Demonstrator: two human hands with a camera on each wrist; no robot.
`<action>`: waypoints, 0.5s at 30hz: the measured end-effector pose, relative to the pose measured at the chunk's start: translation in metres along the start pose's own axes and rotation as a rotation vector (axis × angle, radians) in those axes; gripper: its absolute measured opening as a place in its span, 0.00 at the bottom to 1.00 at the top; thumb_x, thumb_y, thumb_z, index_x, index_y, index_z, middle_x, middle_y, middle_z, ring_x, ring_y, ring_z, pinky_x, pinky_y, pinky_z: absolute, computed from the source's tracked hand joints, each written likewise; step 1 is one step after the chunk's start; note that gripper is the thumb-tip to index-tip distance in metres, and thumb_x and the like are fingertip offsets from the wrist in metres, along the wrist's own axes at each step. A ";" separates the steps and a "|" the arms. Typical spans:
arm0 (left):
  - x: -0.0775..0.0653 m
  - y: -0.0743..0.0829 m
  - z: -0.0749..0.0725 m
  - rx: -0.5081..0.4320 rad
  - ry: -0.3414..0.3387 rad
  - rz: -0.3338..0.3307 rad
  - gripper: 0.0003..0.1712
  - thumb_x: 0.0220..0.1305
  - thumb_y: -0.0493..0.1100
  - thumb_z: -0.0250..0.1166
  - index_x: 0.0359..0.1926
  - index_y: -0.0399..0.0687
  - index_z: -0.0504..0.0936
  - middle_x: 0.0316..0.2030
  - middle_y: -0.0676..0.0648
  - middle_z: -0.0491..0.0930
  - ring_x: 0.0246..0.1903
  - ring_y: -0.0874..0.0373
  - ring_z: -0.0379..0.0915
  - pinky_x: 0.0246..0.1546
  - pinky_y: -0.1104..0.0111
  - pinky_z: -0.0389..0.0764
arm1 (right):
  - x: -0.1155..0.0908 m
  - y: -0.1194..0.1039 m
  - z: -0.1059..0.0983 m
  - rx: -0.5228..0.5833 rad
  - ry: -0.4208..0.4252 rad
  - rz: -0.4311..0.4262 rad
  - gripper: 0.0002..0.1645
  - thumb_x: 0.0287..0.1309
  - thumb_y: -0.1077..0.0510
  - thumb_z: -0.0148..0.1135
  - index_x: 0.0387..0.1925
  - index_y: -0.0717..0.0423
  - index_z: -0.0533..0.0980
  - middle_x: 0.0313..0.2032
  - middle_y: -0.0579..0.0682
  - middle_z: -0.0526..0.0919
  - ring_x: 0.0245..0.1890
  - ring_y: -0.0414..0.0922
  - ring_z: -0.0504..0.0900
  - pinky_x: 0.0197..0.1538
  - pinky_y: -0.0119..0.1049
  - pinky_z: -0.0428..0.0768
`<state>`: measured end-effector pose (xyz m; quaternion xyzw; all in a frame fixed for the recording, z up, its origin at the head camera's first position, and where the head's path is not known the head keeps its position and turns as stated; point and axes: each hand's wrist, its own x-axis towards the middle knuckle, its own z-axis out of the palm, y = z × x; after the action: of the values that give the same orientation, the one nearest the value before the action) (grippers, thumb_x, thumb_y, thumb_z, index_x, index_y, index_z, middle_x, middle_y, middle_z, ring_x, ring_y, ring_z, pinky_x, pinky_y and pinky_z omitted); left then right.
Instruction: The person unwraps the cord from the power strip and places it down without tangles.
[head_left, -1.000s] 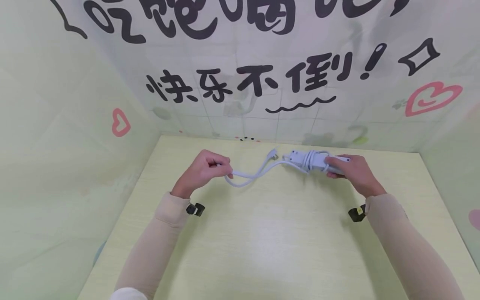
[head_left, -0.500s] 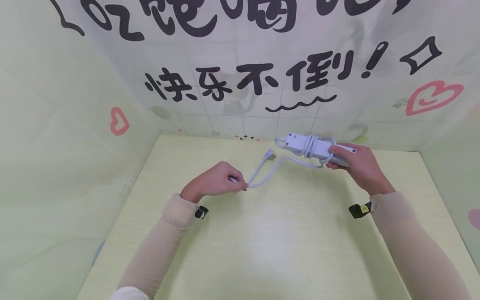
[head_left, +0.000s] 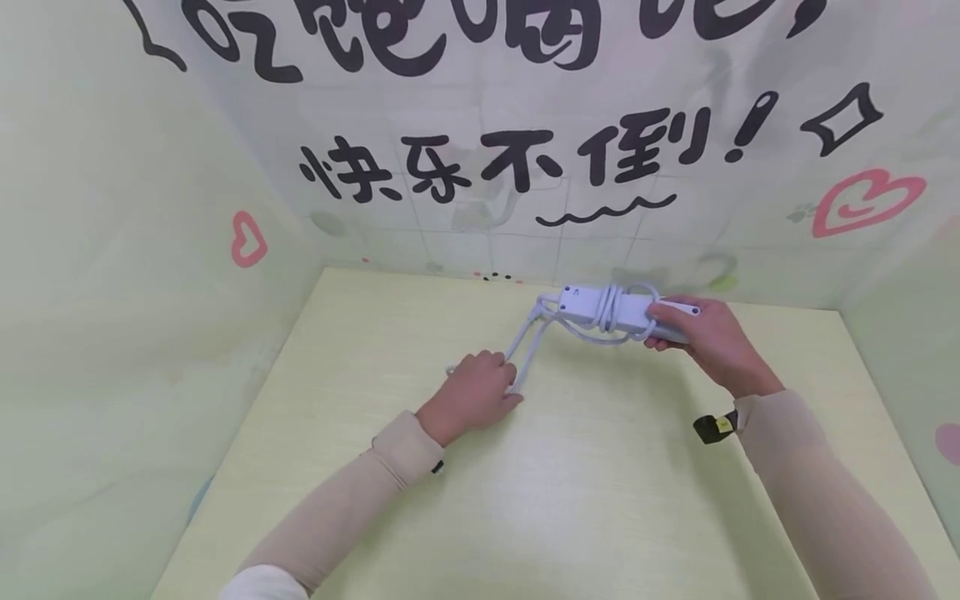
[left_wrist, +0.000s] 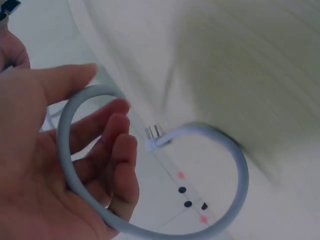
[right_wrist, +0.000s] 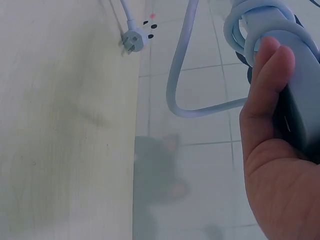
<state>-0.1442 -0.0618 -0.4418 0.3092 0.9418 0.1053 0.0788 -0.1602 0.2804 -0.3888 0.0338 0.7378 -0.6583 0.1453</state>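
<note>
A white power strip (head_left: 581, 302) is held above the far side of the yellow table (head_left: 570, 500), with its white cable (head_left: 606, 312) wound round its middle. My right hand (head_left: 675, 329) grips the strip's right end; in the right wrist view the thumb (right_wrist: 267, 75) lies along the strip (right_wrist: 302, 80) beside the coils (right_wrist: 250, 25). My left hand (head_left: 501, 385) holds a loose loop of the cable (head_left: 525, 354) low over the table. That loop (left_wrist: 240, 175) runs through the curled fingers (left_wrist: 117, 150). The plug (left_wrist: 152, 137) (right_wrist: 134, 41) hangs free at the cable's end.
Pale green walls with black lettering and pink hearts (head_left: 247, 239) close the table in at the back, left and right. The back wall's tiles (right_wrist: 200, 130) show behind the strip. A dark strap (head_left: 712, 427) sits at my right wrist.
My left hand has swung right and nearer with the cable loop, closing toward the strip. The strip rose, then came back down a little and leftward; more cable lies round it.
</note>
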 end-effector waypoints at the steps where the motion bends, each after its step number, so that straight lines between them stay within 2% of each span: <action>1: 0.000 0.004 0.000 -0.055 0.012 -0.020 0.21 0.73 0.57 0.60 0.41 0.43 0.83 0.34 0.48 0.79 0.33 0.56 0.73 0.36 0.63 0.79 | -0.001 0.000 0.000 -0.013 -0.001 0.000 0.39 0.67 0.46 0.67 0.64 0.73 0.67 0.36 0.44 0.89 0.31 0.38 0.88 0.42 0.29 0.87; 5: 0.004 0.012 -0.009 -0.372 0.134 -0.093 0.23 0.76 0.58 0.57 0.49 0.43 0.82 0.39 0.49 0.78 0.37 0.58 0.73 0.40 0.67 0.79 | -0.003 0.002 -0.001 -0.049 -0.007 -0.002 0.38 0.67 0.45 0.67 0.63 0.72 0.69 0.37 0.42 0.89 0.31 0.38 0.88 0.43 0.29 0.87; 7: 0.008 0.014 -0.018 -0.444 0.226 -0.100 0.19 0.75 0.55 0.59 0.48 0.44 0.82 0.37 0.50 0.78 0.37 0.58 0.73 0.40 0.67 0.78 | -0.003 0.004 0.000 -0.062 -0.010 -0.009 0.38 0.66 0.46 0.67 0.62 0.72 0.71 0.37 0.42 0.89 0.31 0.38 0.88 0.43 0.29 0.87; 9: 0.012 0.014 -0.027 -0.445 0.310 -0.095 0.17 0.74 0.52 0.61 0.49 0.43 0.82 0.37 0.50 0.77 0.38 0.56 0.74 0.40 0.67 0.78 | -0.002 0.005 0.000 -0.062 -0.011 -0.013 0.37 0.66 0.46 0.67 0.62 0.72 0.71 0.36 0.42 0.90 0.31 0.38 0.88 0.42 0.30 0.87; 12: 0.021 0.013 -0.037 -0.416 0.397 -0.059 0.16 0.72 0.47 0.64 0.52 0.41 0.80 0.40 0.46 0.78 0.41 0.53 0.75 0.43 0.66 0.79 | -0.002 0.006 0.001 -0.070 -0.011 -0.019 0.37 0.67 0.46 0.67 0.62 0.72 0.71 0.35 0.42 0.90 0.31 0.38 0.88 0.42 0.30 0.87; 15: 0.032 0.015 -0.043 -0.397 0.412 -0.018 0.22 0.69 0.46 0.67 0.58 0.41 0.77 0.48 0.44 0.78 0.49 0.50 0.75 0.51 0.64 0.80 | -0.002 0.007 0.002 -0.092 -0.014 -0.016 0.37 0.67 0.45 0.66 0.62 0.71 0.72 0.36 0.41 0.90 0.32 0.37 0.88 0.44 0.30 0.87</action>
<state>-0.1704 -0.0378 -0.3995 0.2517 0.9016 0.3476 -0.0545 -0.1565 0.2797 -0.3951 0.0167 0.7664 -0.6252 0.1464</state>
